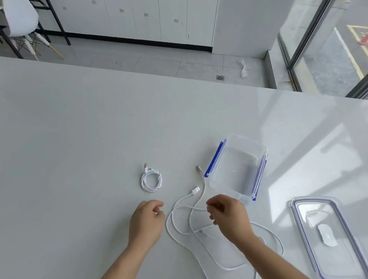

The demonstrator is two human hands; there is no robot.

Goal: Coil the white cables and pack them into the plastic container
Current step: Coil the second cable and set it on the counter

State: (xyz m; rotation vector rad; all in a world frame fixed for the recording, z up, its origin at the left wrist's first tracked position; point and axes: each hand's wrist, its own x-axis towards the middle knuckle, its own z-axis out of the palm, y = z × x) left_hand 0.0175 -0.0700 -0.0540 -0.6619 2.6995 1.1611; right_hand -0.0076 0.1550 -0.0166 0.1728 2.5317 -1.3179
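Hands: left (146, 221) slack, empty; right (230, 216) unclear | cables 2: coiled (151, 180), loose (195, 190) | container (214, 158) 1 | lid (326, 233) 1

Both forearms reach forward, left grip (147, 221) and right grip (229, 214) side by side, fingers curled.

A single view is given, taken from the head, set high over the white table (65, 153) and tilted forward and down. The left hand (146, 221) and right hand (229, 216) are caught close under the lens, low in the middle, their arms cut off by the bottom edge. A wide field is taken in: the table's far edge is crossed, and the floor (146, 61), white cabinets (141, 13) and a glass door (326, 31) are reached at the top.
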